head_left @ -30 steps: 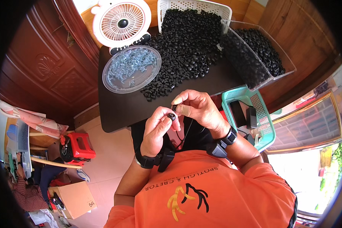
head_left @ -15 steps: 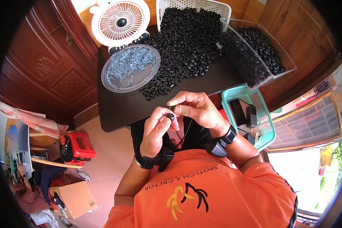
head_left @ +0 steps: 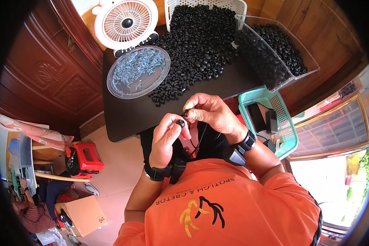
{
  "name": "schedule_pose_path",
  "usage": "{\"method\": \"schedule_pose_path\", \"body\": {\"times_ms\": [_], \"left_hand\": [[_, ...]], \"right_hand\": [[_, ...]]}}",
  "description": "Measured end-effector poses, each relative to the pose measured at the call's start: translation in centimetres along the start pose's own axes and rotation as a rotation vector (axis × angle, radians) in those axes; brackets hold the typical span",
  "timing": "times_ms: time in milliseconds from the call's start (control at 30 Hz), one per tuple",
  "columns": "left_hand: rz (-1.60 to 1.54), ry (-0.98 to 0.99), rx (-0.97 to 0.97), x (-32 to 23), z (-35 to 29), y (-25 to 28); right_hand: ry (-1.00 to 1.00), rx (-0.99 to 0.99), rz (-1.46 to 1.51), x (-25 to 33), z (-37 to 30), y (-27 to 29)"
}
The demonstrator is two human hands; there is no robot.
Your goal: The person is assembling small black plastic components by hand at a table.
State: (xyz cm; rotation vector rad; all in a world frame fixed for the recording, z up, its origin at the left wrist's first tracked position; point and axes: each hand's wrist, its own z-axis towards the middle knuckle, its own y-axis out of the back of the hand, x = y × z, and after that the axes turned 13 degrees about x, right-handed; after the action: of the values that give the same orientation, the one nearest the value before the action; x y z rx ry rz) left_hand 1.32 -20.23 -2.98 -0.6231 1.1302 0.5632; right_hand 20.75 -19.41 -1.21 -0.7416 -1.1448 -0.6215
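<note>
My left hand (head_left: 163, 141) is closed, with a small black rounded plastic cap (head_left: 181, 122) between thumb and forefinger; a hole shows in the cap's end. Just above and to the right, my right hand (head_left: 215, 117) pinches a small dark piece (head_left: 187, 112), mostly covered by the fingertips. The two sets of fingertips nearly meet in front of the table's near edge. Beyond them lies a heap of small black plastic parts (head_left: 192, 57), many of them ring-shaped. Left of the heap, a round clear tray (head_left: 149, 84) holds many tiny translucent bluish pieces (head_left: 137, 67).
A white fan (head_left: 126, 22) stands behind the tray on the dark table (head_left: 123, 119). A white basket (head_left: 244, 8) and a clear bin (head_left: 293, 78) hold more black parts. Right of me is a green basket (head_left: 289, 141) with dark objects. Another person (head_left: 35, 215) is at far left.
My right thumb and forefinger have lifted slightly, and the dark piece between them shows more. The left hand still grips the cap, now turned a little. The whole view has shifted slightly.
</note>
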Motion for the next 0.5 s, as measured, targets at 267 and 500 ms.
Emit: {"method": "schedule_pose_path", "body": {"times_ms": [267,500], "left_hand": [[0.014,0.024,-0.007,0.3,-0.1,0.1],[0.070,0.060,-0.017,0.6,-0.3,0.1]], "right_hand": [[0.044,-0.033,0.000,1.4,0.2,-1.4],[0.074,-0.045,-0.210,1.0,-0.1,-2.0]]}}
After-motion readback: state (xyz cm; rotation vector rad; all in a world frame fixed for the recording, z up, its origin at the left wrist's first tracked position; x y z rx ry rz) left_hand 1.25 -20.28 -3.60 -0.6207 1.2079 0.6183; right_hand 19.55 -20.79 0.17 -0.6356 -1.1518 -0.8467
